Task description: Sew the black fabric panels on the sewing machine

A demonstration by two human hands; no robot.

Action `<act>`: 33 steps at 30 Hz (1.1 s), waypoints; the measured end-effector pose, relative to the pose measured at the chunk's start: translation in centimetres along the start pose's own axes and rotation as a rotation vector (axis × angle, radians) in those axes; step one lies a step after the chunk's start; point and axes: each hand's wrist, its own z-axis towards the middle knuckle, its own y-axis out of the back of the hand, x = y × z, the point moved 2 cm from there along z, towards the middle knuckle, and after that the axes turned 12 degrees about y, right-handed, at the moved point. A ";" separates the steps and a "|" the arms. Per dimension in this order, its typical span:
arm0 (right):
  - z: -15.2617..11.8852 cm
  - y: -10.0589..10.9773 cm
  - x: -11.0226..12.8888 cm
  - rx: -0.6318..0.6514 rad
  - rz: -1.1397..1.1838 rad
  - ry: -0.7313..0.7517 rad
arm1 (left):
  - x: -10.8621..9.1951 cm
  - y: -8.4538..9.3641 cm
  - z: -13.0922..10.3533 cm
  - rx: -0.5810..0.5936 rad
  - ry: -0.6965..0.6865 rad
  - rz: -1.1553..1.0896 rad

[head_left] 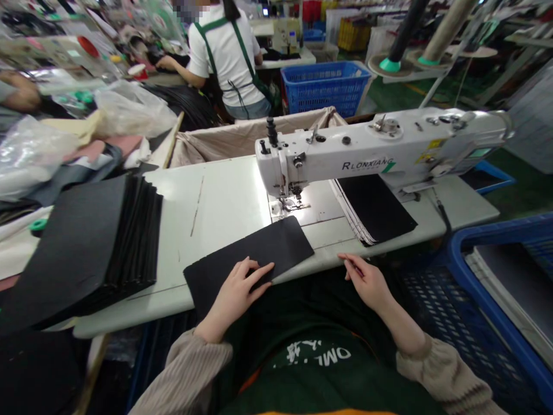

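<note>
Head view: the left hand (237,291) lies on a black panel (280,239), its fingers loosely spread over the top surface and closed around nothing. The panel reaches out past the fingertips, ahead of the hand and to both sides, and its near left part hangs over the edge of the white table (177,213). Its far right corner lies just beside the needle area of a white sewing machine (319,158), which stands ahead and to the right of the left hand.

The right hand (367,282) is nearly closed at the table's near edge, apart from the panel, with a thin dark red item (358,270) between its fingers; too little shows to tell what it is. Just beyond this hand, black pieces with pale edges (380,207) lie stacked under the machine's arm. To its right stands a blue basket (496,229) with similar pieces (518,271) inside.

Well to the left of the left hand sits a thick stack of black panels (78,236). Far ahead of both hands, a co-worker (235,63) in green straps faces away, near a blue crate (326,83).
</note>
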 end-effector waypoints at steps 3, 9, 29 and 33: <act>-1.4 0.0 -0.4 0.017 0.036 -0.023 | 1.4 0.2 -0.5 0.085 -0.075 -0.020; -1.5 -0.4 -0.9 0.012 -0.044 0.003 | -3.8 -0.3 2.9 0.087 -0.086 -0.018; 1.1 -2.8 3.1 0.235 -0.519 0.102 | -11.2 -4.9 6.3 0.037 0.049 -0.574; 1.5 -2.9 2.5 0.219 -0.556 0.107 | -10.9 -4.1 5.9 0.015 0.016 -0.587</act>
